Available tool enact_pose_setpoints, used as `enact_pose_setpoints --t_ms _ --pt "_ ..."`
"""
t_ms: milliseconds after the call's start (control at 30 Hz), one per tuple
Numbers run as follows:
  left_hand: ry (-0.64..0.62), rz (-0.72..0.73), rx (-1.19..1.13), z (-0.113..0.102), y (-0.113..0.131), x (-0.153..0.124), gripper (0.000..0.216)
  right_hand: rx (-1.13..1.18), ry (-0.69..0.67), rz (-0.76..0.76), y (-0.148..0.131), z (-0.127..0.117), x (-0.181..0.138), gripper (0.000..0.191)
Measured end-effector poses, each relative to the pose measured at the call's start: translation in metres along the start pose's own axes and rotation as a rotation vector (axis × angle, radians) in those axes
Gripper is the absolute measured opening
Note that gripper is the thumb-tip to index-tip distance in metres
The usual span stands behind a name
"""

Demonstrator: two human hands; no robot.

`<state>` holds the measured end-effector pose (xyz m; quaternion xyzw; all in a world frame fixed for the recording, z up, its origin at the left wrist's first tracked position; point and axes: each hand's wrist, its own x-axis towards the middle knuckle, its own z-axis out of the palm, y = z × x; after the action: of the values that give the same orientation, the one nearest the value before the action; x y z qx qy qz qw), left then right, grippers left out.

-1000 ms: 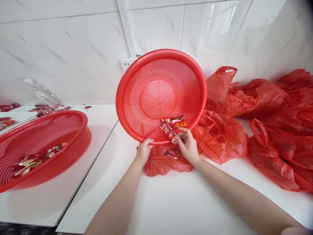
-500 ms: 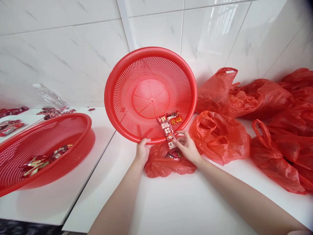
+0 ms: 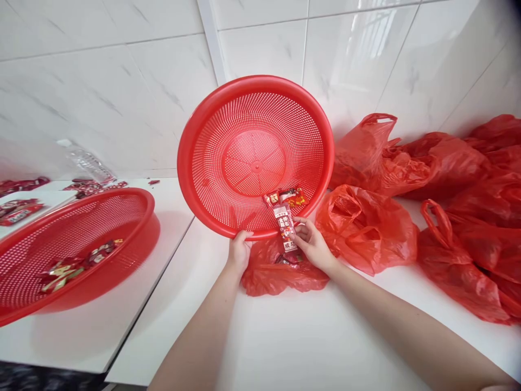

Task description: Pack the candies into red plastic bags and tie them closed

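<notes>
Fingers of the left hand (image 3: 239, 251) curl over the near rim of a round red perforated plastic basket (image 3: 228, 136), which is tipped up on edge so that its open side faces the camera. The right hand (image 3: 312, 245) pinches a long red printed snack packet (image 3: 285, 227) between thumb and fingertips. That packet lies across the basket's near rim, its long axis running near to far, its near end hanging over the rim above an open red plastic bag (image 3: 280, 274) flat on the white table (image 3: 305, 336). Two more small wrapped packets (image 3: 287, 196) sit inside the basket just beyond it. A second red perforated basket (image 3: 134, 217) rests on the left table, holding a cluster of packets too small to count. Several crumpled red plastic bags (image 3: 448, 184) are heaped at the right.
</notes>
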<state>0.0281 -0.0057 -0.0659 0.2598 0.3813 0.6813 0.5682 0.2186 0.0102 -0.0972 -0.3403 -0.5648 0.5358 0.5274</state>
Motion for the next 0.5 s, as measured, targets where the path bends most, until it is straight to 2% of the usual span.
enact_pose_setpoints --t_ms 133,233,367,500 --pt "0.013 0.008 -0.008 -0.001 0.002 0.002 0.031 -0.086 0.02 -0.047 -0.004 -0.002 -0.003 0.037" --pt "0.031 0.006 0.0 -0.003 0.004 0.003 0.029 -0.147 -0.049 -0.045 -0.006 -0.002 -0.007 0.031" --pt "0.049 0.044 -0.008 -0.006 0.007 0.007 0.036 -0.239 -0.128 -0.025 -0.008 -0.002 -0.009 0.027" --pt "0.046 0.114 -0.017 -0.009 0.011 0.01 0.043 -0.421 -0.166 -0.08 -0.015 0.0 -0.009 0.029"
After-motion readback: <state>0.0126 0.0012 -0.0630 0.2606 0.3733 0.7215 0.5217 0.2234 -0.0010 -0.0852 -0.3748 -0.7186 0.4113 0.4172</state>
